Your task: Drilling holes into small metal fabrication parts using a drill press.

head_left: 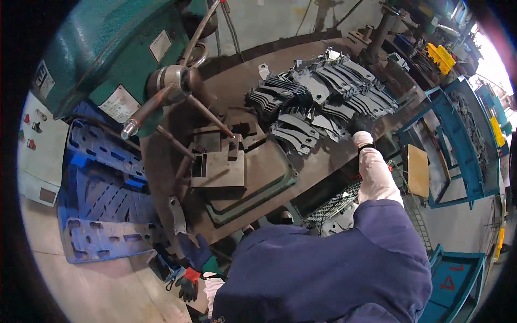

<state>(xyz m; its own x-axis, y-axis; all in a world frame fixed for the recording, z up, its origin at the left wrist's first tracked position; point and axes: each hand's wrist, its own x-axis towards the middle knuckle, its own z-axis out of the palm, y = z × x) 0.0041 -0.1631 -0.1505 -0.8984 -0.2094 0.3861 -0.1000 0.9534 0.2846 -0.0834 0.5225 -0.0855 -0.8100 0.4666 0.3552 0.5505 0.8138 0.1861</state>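
Note:
My left hand (196,253), in a dark blue glove with a green cuff, is low at the table's left front corner. Its fingers look stretched and apart, close to the near end of a flat curved metal plate with holes (176,215); whether they touch it is unclear. My right hand (360,124), black-gloved, reaches to the right front edge of a large pile of curved metal plates (344,81). Its fingers blend into the dark plates, so their grip is hidden. Between the hands stands a green press with a steel die block (218,169) on its bed.
Press handle bars (207,113) stick out over the die. Blue plastic pallets (107,210) lean at left. A black glove with a red cuff (188,285) lies below my left hand. A wire basket (339,210) stands under the table; blue metal racks (468,140) stand at right.

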